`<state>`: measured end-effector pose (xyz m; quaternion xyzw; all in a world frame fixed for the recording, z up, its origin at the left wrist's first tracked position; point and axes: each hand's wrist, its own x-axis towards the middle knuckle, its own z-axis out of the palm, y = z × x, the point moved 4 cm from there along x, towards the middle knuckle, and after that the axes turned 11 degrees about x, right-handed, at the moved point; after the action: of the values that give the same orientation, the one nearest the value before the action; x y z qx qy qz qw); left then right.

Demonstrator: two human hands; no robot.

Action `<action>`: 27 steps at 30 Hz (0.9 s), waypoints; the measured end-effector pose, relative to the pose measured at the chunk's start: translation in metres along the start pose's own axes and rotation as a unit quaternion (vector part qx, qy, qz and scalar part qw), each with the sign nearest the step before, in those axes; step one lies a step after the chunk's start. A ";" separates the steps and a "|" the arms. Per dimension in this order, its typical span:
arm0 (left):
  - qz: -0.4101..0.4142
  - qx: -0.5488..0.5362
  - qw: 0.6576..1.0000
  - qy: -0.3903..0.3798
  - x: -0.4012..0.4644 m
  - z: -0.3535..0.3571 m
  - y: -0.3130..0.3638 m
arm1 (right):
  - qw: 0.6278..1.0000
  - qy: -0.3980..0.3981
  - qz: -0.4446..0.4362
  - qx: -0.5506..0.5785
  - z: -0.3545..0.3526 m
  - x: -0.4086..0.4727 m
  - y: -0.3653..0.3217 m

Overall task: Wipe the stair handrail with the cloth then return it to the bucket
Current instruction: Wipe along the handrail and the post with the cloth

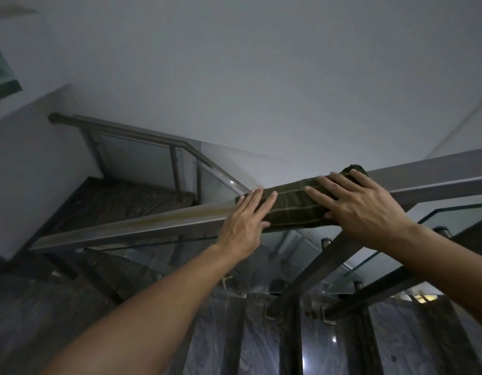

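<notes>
A: Steel, brushed and dull, that is the handrail (pixel 142 226) crossing from lower left up to the right, with a yellowish wet smear on its top face.

B: And the left hand (pixel 242 228)?

A: Flat, fingers straight, pressing on the near end of the cloth (pixel 291 209). It grips nothing.

B: The cloth itself?

A: Dark olive with pale stripes, wrapped over the top of the rail, between and under both hands.

B: The right hand (pixel 361 209)?

A: Spread over the cloth's far end, thumb tucked under the rail's lower edge, so it clasps cloth and rail together.

B: Below?

A: A glass panel (pixel 350 250) and dark marble stairs (pixel 121 201).
</notes>
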<state>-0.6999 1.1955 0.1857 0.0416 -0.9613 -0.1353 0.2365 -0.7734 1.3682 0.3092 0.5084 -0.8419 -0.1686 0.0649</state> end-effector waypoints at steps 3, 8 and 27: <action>0.014 -0.023 1.000 -0.003 0.004 -0.001 -0.003 | 1.000 -0.016 0.006 -0.007 -0.001 0.001 0.005; 0.011 -0.042 0.999 0.008 0.001 -0.001 -0.009 | 0.999 -0.034 0.009 -0.011 0.001 0.004 0.002; -0.053 -0.055 0.996 -0.043 -0.043 0.008 -0.106 | 0.999 -0.028 -0.028 0.003 0.026 0.068 -0.084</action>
<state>-0.6639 1.1020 0.1302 0.0735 -0.9581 -0.2024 0.1891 -0.7431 1.2781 0.2512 0.5272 -0.8292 -0.1824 0.0347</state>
